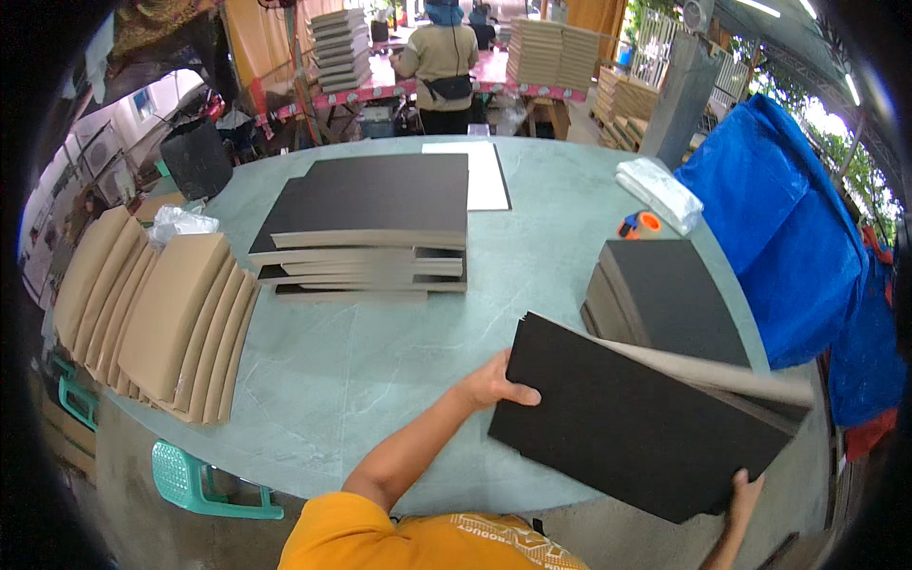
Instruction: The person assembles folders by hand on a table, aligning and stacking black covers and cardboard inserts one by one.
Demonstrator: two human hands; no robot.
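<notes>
A tilted stack of black boards (638, 418) with pale edges is held in front of me, above the table's near right side. My left hand (503, 382) grips its left end, thumb lying on the black face. At the lower right corner, my right hand (745, 494) holds the same stack with the thumb on top. A pale-sided board (731, 369) fans out along the far edge of the stack, blurred. Just beyond it stands a neat pile of black boards (665, 290). A larger, staggered pile of black boards (380, 195) lies at the middle left of the table.
Brown wrapped packs (171, 318) lean at the green table's (380, 380) left edge. A tape dispenser (638, 224) and folded clear plastic (660, 195) lie at the right, near a blue tarp (779, 228). A green stool (204, 480) stands lower left. A person (442, 62) stands beyond the table.
</notes>
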